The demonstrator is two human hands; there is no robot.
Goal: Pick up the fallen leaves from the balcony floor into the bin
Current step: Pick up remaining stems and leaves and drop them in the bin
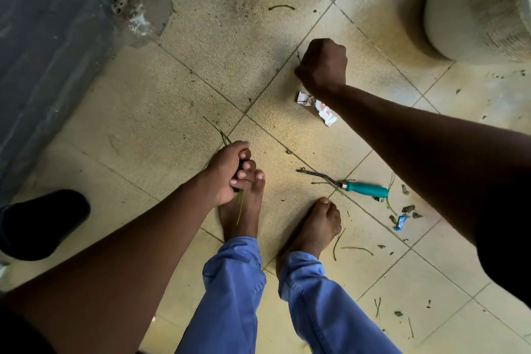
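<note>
The left hand (230, 174) is curled round a bunch of long thin leaves (240, 207), their tips trailing toward the bare feet. Farther out, the right hand (321, 66) is fisted low over the tiles, a thin stem (298, 53) at its knuckles; whether it grips that I cannot tell. The next curved leaf (281, 6) lies beyond it, crosswise, nearer the right hand; no bin is identifiable

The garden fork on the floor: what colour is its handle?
Teal, with dark metal prongs; the garden fork shows in the head view.
</note>
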